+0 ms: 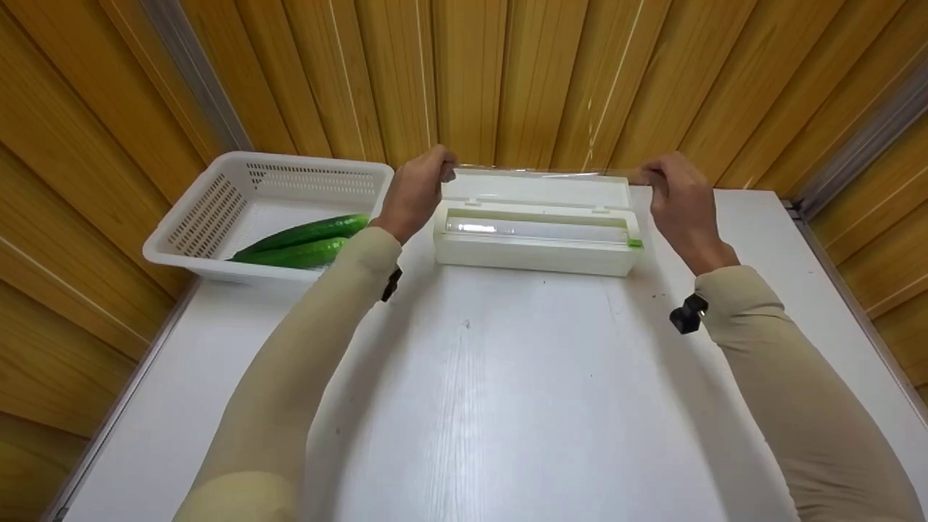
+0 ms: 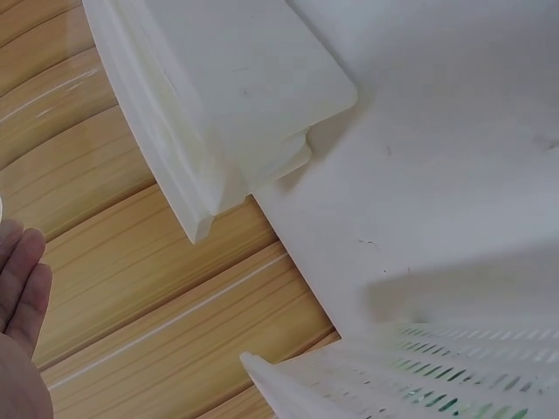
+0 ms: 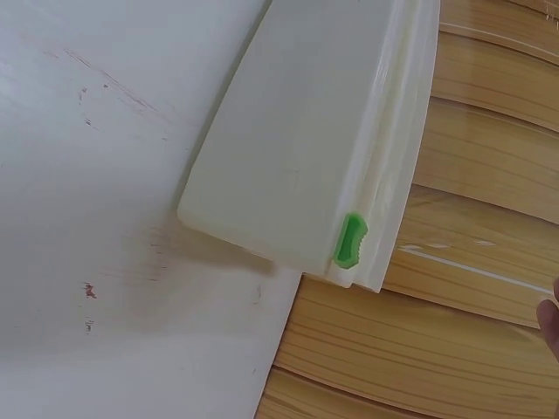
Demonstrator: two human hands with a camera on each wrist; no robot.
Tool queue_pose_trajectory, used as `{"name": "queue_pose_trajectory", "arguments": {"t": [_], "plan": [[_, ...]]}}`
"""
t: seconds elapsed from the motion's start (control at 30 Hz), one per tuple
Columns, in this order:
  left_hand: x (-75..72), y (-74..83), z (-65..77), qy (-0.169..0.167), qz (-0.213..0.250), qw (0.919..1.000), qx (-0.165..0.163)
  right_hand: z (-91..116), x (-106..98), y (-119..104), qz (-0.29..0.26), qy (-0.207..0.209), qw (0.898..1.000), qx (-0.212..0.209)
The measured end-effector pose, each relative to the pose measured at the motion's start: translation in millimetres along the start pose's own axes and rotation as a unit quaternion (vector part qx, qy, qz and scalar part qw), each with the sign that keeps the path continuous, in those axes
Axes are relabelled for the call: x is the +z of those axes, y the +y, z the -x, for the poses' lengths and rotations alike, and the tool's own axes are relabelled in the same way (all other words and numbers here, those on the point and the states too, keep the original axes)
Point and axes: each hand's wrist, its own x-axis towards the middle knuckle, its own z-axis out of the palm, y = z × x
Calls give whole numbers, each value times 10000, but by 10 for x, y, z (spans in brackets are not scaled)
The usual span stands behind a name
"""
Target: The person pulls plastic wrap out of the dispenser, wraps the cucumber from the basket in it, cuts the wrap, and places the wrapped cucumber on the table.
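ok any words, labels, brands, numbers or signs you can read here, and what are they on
None can be read in any view.
Clear thin film: no print seen.
White rectangular plastic box with its lid open: no lettering shows, nor on its small green slider.
White perforated plastic basket: no label visible.
White tabletop: only small reddish and dark marks, no letters.
Small black devices at the beige cuffs: too small to tell.

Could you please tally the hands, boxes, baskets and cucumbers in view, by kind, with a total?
Hands: 2 (left hand, right hand)
Boxes: 1 (white box)
Baskets: 1 (white basket)
Cucumbers: 2
Total: 6
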Motion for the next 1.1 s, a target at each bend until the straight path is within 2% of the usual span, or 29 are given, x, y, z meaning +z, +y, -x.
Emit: {"name": "queue_pose_trajectory", "arguments": {"t": [0.6, 0.87, 1.1], "plan": [[-240, 131, -108, 247, 11, 9996, 138, -193, -218, -128, 81, 200, 9997, -58], [-343, 191, -170, 443, 154, 9984, 321, -272, -322, -193, -119, 523, 9982, -268], [-440, 232, -224, 616, 332, 9959, 577, -335, -404, -253, -125, 717, 9970, -262]]}}
